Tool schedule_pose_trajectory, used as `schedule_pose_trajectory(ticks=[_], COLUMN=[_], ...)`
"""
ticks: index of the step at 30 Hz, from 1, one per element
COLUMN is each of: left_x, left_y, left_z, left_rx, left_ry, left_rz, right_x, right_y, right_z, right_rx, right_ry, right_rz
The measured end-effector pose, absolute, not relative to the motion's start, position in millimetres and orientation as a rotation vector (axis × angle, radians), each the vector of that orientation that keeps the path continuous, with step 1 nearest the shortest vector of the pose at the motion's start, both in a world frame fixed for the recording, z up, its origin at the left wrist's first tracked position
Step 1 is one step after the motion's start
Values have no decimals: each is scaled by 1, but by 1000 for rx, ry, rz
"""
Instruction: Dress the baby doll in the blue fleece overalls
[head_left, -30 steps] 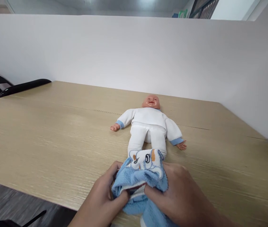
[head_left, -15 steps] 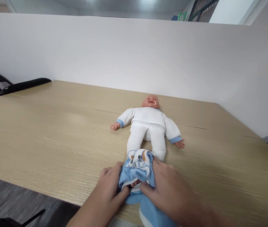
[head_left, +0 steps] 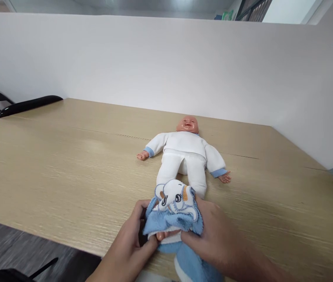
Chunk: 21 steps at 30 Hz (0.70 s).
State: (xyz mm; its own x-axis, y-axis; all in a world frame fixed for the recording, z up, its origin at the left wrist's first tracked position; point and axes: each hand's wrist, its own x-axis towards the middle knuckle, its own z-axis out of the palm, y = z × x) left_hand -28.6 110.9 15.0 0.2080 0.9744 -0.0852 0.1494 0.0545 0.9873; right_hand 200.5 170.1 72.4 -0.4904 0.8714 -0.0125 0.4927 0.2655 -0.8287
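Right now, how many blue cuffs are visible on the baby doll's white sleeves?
2: one blue cuff at picture left, another blue cuff at picture right, both on the baby doll.

A baby doll (head_left: pixel 184 143) in a white outfit with blue cuffs lies face up on the wooden table (head_left: pixel 80 176), head towards the far edge, legs towards the near edge, arms spread. At the near edge, right of that edge's visible middle, the left hand (head_left: pixel 131 239) and right hand (head_left: pixel 216 231) grip a blue plush garment (head_left: pixel 173 223) from either side, thumbs at its opening, where the doll's toes (head_left: pixel 162 235) show. An embroidered animal face (head_left: pixel 173 197) tops the cloth. A white wall (head_left: pixel 154 62) stands along the far edge; a black chair (head_left: pixel 31 105) meets the left edge near the far left corner. Grey flooring (head_left: pixel 7 239) shows beyond the near edge.
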Motion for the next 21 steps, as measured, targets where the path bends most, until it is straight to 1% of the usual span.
schedule_pose_trajectory(ticks=[5,11,13,17,21], left_x=[-28,-34,-36,-39,-41], left_y=[120,144,154,175,184], left_z=[15,19,21,28,43], left_rx=[1279,1477,1468,1550,1713], left_ry=[1140,1237,1213,1182,1197], left_rz=[1062,987,1008,1082,1007], right_x=[201,204,206,215,236], right_y=[177,203,211,222,228], right_z=[72,65,64,64,63], right_rx=[-1199,-1111,-1098,-1079,-999], right_ry=[-2012,-2106,-2112,-2075,-1966], right_rz=[1188,972,954,1087,1283])
